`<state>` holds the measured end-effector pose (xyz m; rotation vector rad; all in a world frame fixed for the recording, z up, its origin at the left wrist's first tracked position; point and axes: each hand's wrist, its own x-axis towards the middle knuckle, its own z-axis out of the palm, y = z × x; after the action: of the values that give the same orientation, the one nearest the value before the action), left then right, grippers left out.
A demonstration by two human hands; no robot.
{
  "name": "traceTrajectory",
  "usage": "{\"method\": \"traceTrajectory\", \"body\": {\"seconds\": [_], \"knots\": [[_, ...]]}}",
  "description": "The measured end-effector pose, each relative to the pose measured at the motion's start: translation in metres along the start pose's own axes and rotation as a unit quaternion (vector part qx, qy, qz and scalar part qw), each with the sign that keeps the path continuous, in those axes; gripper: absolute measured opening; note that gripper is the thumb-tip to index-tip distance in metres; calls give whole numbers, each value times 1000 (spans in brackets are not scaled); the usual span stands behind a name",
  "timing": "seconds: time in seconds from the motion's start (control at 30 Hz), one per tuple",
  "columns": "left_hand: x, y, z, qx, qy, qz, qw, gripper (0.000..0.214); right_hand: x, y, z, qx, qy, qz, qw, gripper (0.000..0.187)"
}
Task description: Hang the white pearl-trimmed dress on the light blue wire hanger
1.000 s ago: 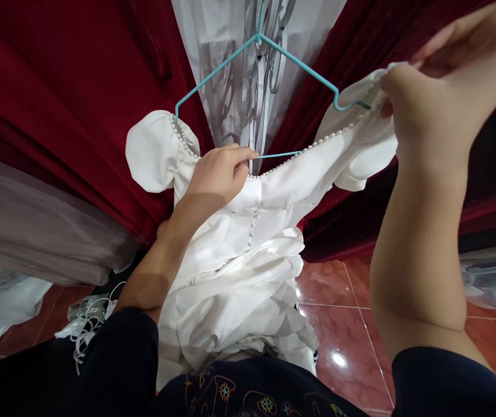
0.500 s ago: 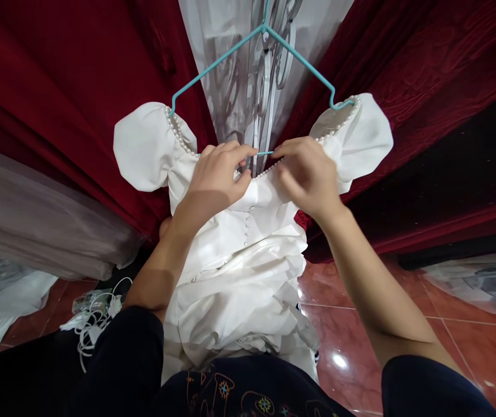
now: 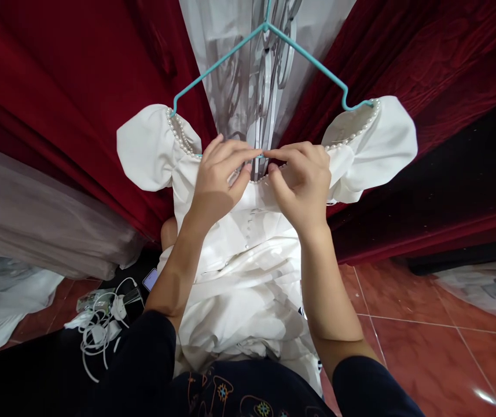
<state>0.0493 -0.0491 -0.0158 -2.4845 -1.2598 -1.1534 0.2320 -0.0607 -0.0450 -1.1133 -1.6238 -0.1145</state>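
A white dress (image 3: 248,272) with puffed sleeves and a pearl-trimmed neckline hangs from a teal wire hanger (image 3: 230,55) in front of me. My left hand (image 3: 217,179) pinches the neckline just left of the centre opening, fingers closed on the fabric. My right hand (image 3: 302,179) pinches the neckline on the right side of the opening. The fingertips of both hands almost meet at the hanger's lower bar. A row of small buttons runs down the dress below my hands.
Dark red velvet curtains (image 3: 57,87) hang on both sides, with grey-white sheer fabric (image 3: 248,69) between them. Grey cloth (image 3: 35,231) is heaped at the left. White cables and a phone (image 3: 109,310) lie on the red tiled floor (image 3: 425,347).
My right hand came down from the right sleeve to the centre of the neckline and then shifted nearer my left hand. The right sleeve now hangs free on the hanger.
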Motion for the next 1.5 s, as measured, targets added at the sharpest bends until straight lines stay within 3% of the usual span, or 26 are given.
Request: {"method": "traceTrajectory", "body": {"seconds": [0.07,0.13,0.2,0.27,0.37,0.43,0.6,0.73,0.9,1.07,1.3,1.4,1.5], "knots": [[-4,-1,-7,45,117,-18,992,30,-1,-2,4,0,5,2,1000,24],[-5,-9,-16,98,240,-46,965,27,-2,-3,8,2,8,6,1000,24],[-3,-25,-24,138,299,-67,942,47,-2,-1,11,10,13,9,1000,22],[2,-46,-29,123,291,-89,945,60,-2,1,13,17,21,10,1000,20],[13,-73,-35,-2,251,-129,959,32,-1,6,15,9,35,11,999,20],[19,-81,-41,-61,244,-164,954,33,0,10,15,-3,46,12,999,21],[27,-85,-57,-96,256,-250,929,36,6,17,11,-7,61,-3,998,21],[28,-87,-58,-107,240,-302,916,23,12,22,5,-16,38,5,999,21],[27,-86,-53,-110,198,-275,934,12,20,31,-2,-36,10,3,999,15],[26,-88,-58,-121,228,-279,925,21,24,29,-3,-48,-6,7,999,17],[-5,-97,-55,-126,290,-358,878,26,22,30,3,-39,13,-3,999,16],[-28,-92,-50,-144,279,-338,888,19,23,33,2,-51,13,-10,999,14],[-44,-85,-53,-147,216,-327,908,16,23,34,0,-59,10,-11,998,15]]}}
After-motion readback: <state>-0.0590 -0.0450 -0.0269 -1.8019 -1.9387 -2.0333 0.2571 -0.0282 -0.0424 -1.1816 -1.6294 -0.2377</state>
